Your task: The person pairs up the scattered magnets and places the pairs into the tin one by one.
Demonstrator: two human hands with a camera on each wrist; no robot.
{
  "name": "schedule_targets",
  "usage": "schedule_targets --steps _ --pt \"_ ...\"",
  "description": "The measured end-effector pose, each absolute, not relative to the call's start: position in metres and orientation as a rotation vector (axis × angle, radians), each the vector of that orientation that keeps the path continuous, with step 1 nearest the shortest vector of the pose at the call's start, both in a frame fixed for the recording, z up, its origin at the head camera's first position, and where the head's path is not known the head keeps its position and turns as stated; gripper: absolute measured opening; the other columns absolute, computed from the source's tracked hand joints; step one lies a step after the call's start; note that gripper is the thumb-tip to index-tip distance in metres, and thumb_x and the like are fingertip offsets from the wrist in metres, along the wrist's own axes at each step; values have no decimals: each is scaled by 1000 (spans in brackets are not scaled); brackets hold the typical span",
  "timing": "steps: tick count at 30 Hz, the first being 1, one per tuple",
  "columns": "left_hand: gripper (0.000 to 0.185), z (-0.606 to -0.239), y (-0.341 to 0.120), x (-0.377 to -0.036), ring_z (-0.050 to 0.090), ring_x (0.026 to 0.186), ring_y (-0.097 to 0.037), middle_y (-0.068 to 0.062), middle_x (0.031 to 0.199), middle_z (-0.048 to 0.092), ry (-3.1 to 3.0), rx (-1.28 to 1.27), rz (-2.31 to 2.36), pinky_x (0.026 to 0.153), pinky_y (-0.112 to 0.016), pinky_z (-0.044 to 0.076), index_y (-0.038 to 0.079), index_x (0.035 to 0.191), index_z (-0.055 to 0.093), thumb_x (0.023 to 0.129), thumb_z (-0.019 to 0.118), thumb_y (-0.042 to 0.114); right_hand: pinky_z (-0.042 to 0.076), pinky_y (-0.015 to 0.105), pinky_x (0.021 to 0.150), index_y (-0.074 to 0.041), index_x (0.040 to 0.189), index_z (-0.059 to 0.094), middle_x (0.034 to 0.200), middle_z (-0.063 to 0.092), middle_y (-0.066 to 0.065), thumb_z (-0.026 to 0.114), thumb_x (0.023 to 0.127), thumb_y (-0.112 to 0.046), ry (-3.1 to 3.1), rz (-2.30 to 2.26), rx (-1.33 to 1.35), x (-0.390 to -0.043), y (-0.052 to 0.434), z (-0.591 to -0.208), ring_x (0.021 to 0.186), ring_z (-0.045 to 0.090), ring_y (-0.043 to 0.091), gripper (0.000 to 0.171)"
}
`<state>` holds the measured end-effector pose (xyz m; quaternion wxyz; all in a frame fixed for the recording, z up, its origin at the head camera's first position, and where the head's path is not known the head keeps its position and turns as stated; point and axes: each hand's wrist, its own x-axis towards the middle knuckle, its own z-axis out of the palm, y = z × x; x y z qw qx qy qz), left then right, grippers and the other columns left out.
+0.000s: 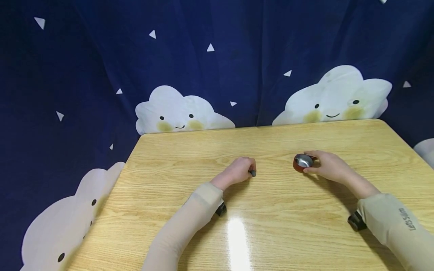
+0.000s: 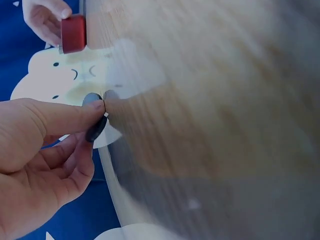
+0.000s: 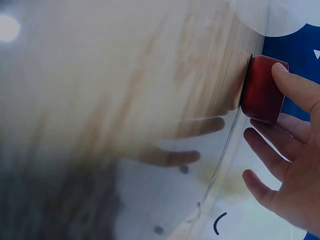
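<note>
On the wooden table (image 1: 271, 139) my left hand (image 1: 250, 171) lies curled near the middle, pinching a small dark round disc (image 1: 252, 173) against the tabletop. In the left wrist view the thumb and a finger of the left hand (image 2: 97, 116) hold that dark disc (image 2: 94, 131) on edge. To the right, my right hand (image 1: 313, 164) holds a small red round container (image 1: 301, 163) with a shiny silver top, one finger behind it and the thumb in front. In the right wrist view the red container (image 3: 261, 89) stands on the table with the right hand (image 3: 280, 120) at its side.
A dark blue curtain (image 1: 217, 56) with white clouds and triangles hangs close behind the table and to its left. Black wrist mounts (image 1: 356, 221) sit under both beige sleeves. The table's far edge (image 1: 257, 127) meets the curtain.
</note>
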<state>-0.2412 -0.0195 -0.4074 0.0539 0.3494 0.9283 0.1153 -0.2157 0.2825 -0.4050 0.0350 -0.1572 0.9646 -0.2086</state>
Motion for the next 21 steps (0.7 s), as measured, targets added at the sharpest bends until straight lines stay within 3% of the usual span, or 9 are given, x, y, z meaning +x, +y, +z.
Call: schedule_targets --steps 21 --pt "12 -399 -12 -241 52 67 -6 7 74 59 2742 885 557 67 -18 41 13 82 61 77 72 13 41 54 84 5 126 47 114 57 27 72 76 -33 2971 -660 -498 -216 278 -406 101 56 42 67"
